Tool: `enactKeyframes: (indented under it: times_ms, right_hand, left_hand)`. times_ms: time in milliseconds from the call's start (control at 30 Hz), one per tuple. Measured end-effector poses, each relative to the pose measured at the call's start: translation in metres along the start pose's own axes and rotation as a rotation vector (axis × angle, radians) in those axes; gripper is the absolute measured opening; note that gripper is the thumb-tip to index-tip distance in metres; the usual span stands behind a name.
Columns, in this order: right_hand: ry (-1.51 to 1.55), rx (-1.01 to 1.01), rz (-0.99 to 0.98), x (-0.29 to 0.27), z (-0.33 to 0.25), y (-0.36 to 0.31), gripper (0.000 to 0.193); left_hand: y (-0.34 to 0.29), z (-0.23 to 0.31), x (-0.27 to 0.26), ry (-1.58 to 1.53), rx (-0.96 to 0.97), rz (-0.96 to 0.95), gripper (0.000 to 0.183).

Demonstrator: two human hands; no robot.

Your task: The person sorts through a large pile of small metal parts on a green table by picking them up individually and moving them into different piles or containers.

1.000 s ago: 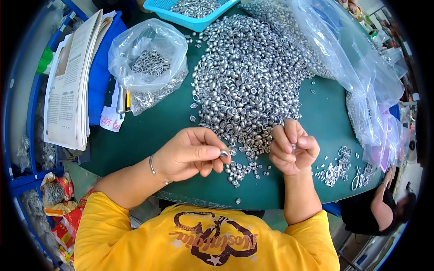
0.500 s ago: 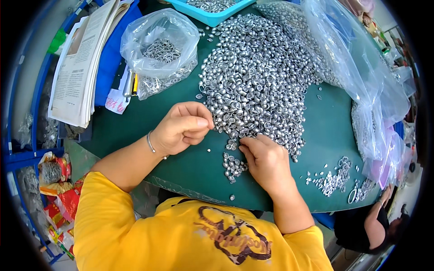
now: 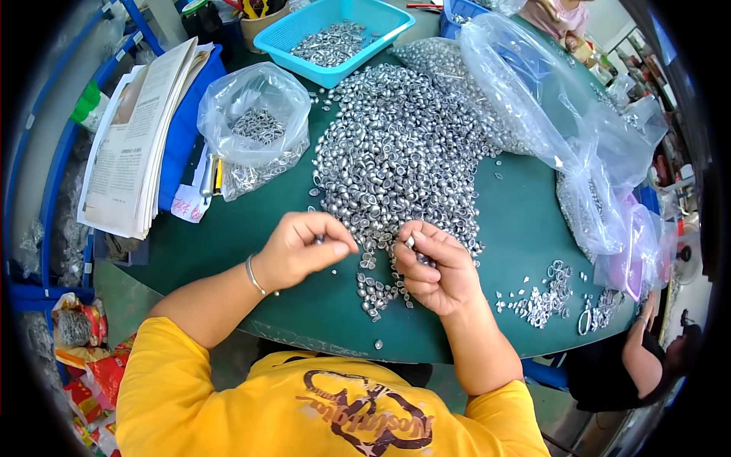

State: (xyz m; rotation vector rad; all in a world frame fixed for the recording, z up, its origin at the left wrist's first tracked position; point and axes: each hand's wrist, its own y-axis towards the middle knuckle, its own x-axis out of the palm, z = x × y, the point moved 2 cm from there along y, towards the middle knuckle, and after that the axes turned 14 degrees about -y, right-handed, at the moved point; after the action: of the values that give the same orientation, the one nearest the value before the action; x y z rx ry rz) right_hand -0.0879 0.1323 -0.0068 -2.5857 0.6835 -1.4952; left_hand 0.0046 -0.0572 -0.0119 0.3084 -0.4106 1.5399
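A broad heap of small silver teardrop-shaped metal pieces [image 3: 396, 137] covers the middle of the green table. Just off its near left edge is my left hand [image 3: 303, 245], fingers curled, with a bit of shiny metal showing between them. Facing it, my right hand [image 3: 438, 266] is turned partly palm up and closed around several metal pieces; one is pinched at the thumb and fingertips. A small separate cluster of the same pieces [image 3: 373, 294] lies between my hands, nearer the table's front edge.
Beyond the heap stands a turquoise basket [image 3: 331, 74] of metal parts. A clear bag of metal rings [image 3: 259, 174] and a stack of papers [image 3: 126, 160] are at left. Large plastic bags [image 3: 525, 99] lie to the right, near loose metal bits [image 3: 544, 301]. Another person [image 3: 620, 373] sits far right.
My right hand has lifted from the heap's near edge and turned up, showing pieces in its fingers. Metal now shows in my left hand. The whole view has shifted, revealing more of the basket.
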Motion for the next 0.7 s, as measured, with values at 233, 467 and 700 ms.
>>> enactKeyframes:
  times_ms: [233, 467, 700]
  right_hand:
    - [-0.225, -0.286, 0.093, -0.005, -0.015, -0.005, 0.018]
    - [-1.758, -0.497, 0.553, 0.005, -0.008, -0.017, 0.009]
    - [-2.234, -0.569, 0.53, 0.011, 0.012, -0.002, 0.009]
  left_hand:
    - [-0.032, 0.052, 0.125, 0.367, 0.682, -0.523, 0.017]
    - [-0.051, 0.074, 0.173, 0.184, 0.918, -0.403, 0.008]
    - [-0.062, 0.09, 0.155, 0.276, 0.858, -0.488, 0.01]
